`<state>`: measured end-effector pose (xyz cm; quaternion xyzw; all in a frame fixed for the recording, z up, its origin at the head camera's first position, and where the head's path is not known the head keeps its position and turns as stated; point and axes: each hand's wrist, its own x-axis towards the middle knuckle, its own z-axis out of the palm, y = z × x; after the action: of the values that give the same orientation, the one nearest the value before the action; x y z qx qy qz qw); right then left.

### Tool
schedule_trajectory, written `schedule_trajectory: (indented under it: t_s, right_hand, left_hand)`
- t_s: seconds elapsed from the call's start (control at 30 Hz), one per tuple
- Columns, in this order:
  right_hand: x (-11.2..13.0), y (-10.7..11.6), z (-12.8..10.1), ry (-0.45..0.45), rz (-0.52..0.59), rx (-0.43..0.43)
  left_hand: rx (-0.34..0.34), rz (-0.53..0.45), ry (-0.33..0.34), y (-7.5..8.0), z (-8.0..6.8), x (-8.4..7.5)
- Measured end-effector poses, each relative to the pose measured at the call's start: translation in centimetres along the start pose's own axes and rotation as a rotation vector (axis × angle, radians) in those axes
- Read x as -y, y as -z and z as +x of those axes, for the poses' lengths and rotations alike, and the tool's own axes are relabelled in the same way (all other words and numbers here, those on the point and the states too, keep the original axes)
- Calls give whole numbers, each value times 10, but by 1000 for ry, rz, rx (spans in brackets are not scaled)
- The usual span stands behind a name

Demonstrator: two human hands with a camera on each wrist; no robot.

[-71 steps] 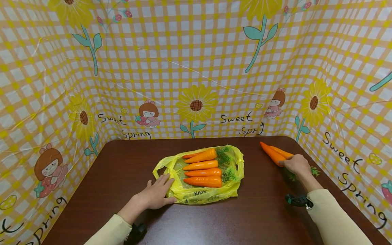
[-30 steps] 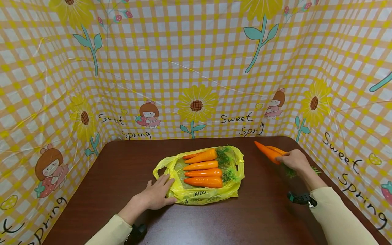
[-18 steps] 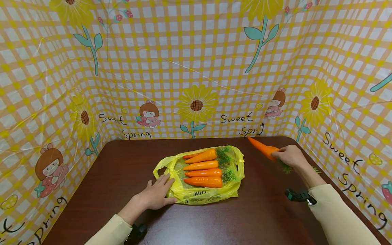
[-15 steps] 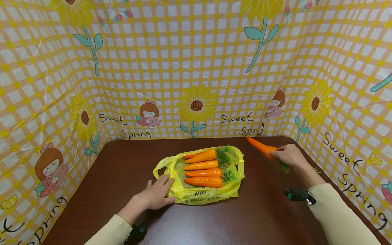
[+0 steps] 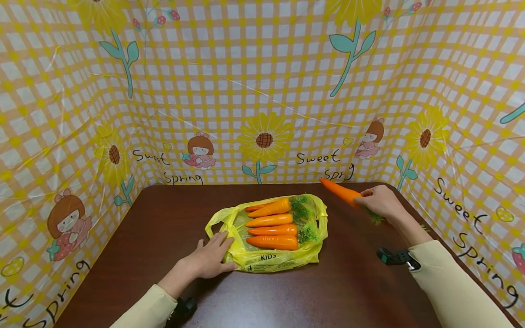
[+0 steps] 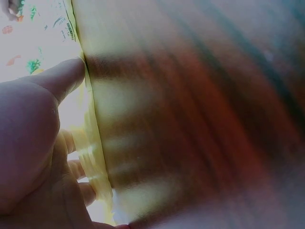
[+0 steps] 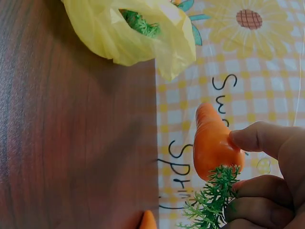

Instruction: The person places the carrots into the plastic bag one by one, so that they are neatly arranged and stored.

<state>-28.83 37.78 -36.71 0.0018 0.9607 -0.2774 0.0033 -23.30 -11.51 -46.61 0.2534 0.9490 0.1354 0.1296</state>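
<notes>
My right hand [image 5: 381, 202] pinches an orange carrot [image 5: 338, 190] by its thick end, its tip pointing left toward the back edge. In the right wrist view the thumb presses the carrot's side, and green leaves [image 7: 212, 198] hang below it. My left hand [image 5: 211, 257], fingers spread, rests on the left edge of a yellow plastic bag [image 5: 283, 263]. Several carrots [image 5: 272, 242] lie side by side in the bag's opening, leafy ends to the right. From the left wrist, the thumb [image 6: 66, 74] and fingertips show along the bag's edge.
Another carrot [image 7: 148, 220] lies on the table at the right, mostly hidden by my right hand in the head view. The dark brown table [image 5: 262, 296] is bordered at the back and sides by a checked, flower-printed cloth [image 5: 262, 82].
My right hand has lifted one carrot from beside another at the right and moved it left and up, toward the bag. The left hand and the bag have stayed put.
</notes>
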Motion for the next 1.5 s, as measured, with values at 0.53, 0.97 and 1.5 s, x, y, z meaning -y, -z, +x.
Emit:
schedule_trajectory:
  t_s: [0.53, 0.97, 1.5]
  right_hand:
    - [35, 3, 2, 59, -12, 8]
    - [62, 5, 1, 155, -37, 67]
    - [96, -3, 1, 208, -98, 129]
  left_hand:
    - [-20, 1, 5, -9, 6, 8]
    - [-13, 23, 15, -7, 7, 6]
    - [-8, 11, 14, 2, 0, -3]
